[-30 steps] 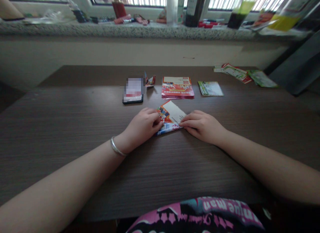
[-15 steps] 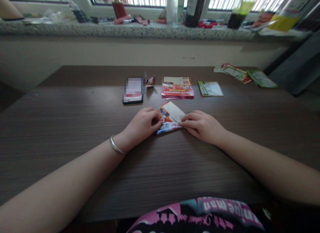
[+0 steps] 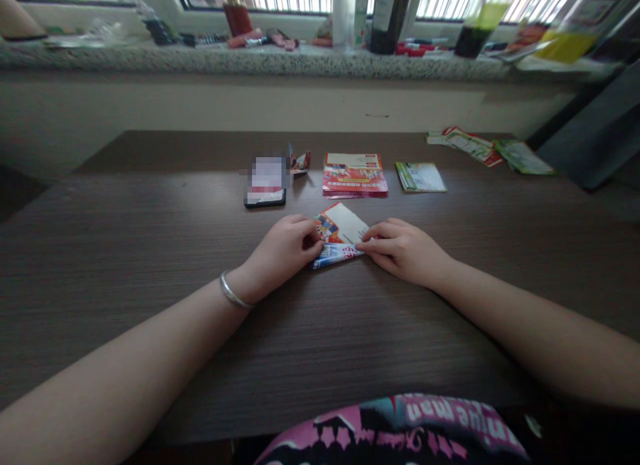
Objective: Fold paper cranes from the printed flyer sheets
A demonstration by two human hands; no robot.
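Note:
A printed paper sheet point(image 3: 345, 224) lies on the brown table, its near edge folded over into a blue and white strip. At its left end, my left hand point(image 3: 293, 242) has its thumb and fingers closed on the paper; a silver bangle circles that wrist. My right hand point(image 3: 403, 250) grips the right end of the fold, fingertips pressed together on it. Just beyond the sheet sits a stack of red and white leaflets point(image 3: 355, 177). A small folded paper piece point(image 3: 301, 162) stands left of that stack.
A phone point(image 3: 266, 182) with a blurred-out screen lies behind my left hand. Small green cards point(image 3: 421, 177) sit right of the leaflets, and more cards point(image 3: 473, 145) lie scattered at the back right. Bottles and clutter line the granite windowsill point(image 3: 280, 62).
Almost nothing differs. Both hands keep their places on the folded sheet, with only a very slight shift of the fingers.

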